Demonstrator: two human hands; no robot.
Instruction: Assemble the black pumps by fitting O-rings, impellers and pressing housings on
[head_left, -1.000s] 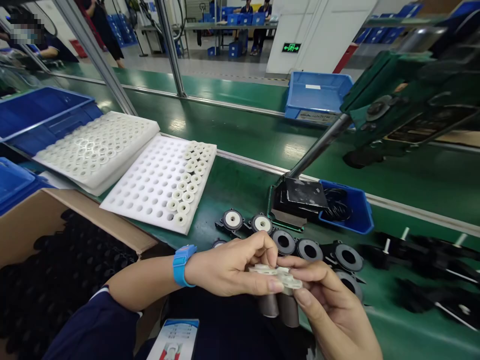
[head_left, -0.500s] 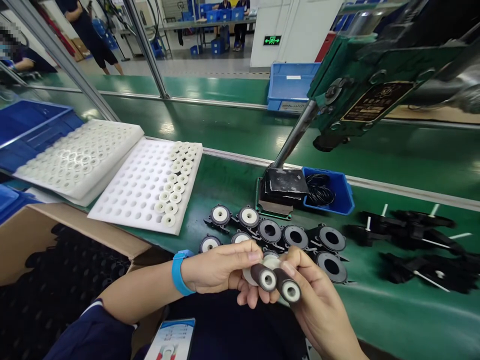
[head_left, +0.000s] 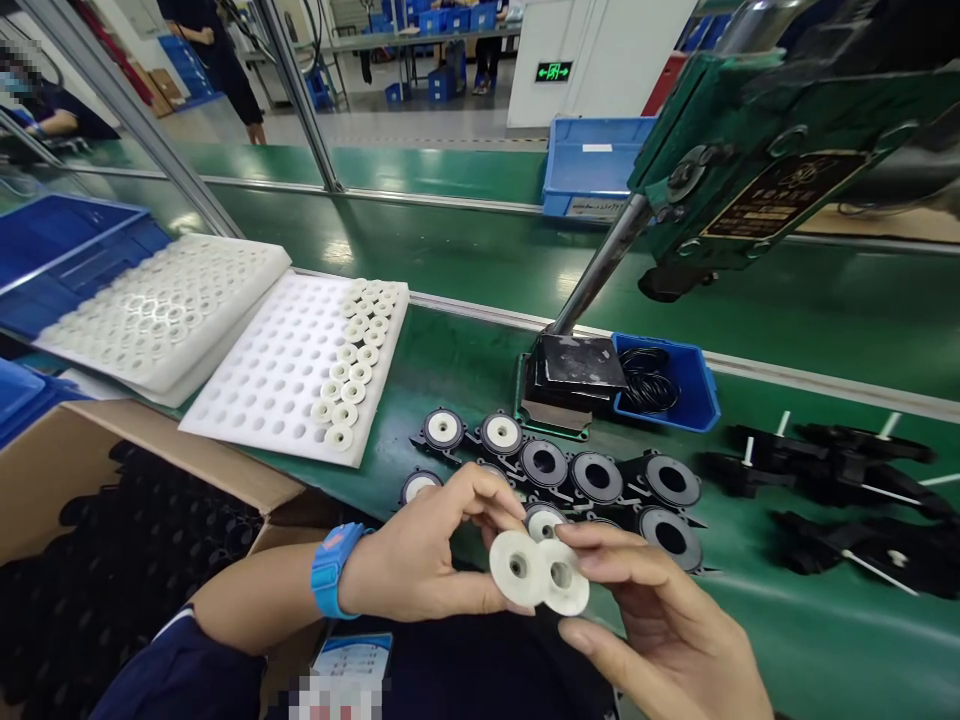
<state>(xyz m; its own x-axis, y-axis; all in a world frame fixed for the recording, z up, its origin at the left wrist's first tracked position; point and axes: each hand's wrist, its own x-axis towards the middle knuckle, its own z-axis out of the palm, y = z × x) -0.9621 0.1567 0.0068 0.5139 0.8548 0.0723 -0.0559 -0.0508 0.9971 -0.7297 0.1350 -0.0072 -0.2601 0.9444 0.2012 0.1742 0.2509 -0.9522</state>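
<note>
Two white round flanged bushings are held side by side in front of me, their hollow centres facing me. My left hand (head_left: 442,560) grips the left bushing (head_left: 504,572), with the thumb along its lower edge and the fingers behind. At the right bushing (head_left: 574,590), the fingers of my right hand (head_left: 660,610) touch the upper right rim, and the thumb is by its lower edge. Just beyond my hands lie black round housings; some, like this housing (head_left: 444,428), hold a white bushing, while others, like this ring-faced housing (head_left: 598,477), show a dark central hole.
A white foam tray (head_left: 255,370) at left carries several bushings along its right side. Beside it are a fuller tray (head_left: 165,310) and a cardboard box (head_left: 187,460) of black parts. A green press (head_left: 750,190) overhangs a blue bin (head_left: 697,385) of black rings. Black parts (head_left: 832,460) lie right.
The bushings have been turned from their dark sleeve ends to their white flange faces. My right thumb has moved down and my fingers have spread wider. The view has shifted slightly.
</note>
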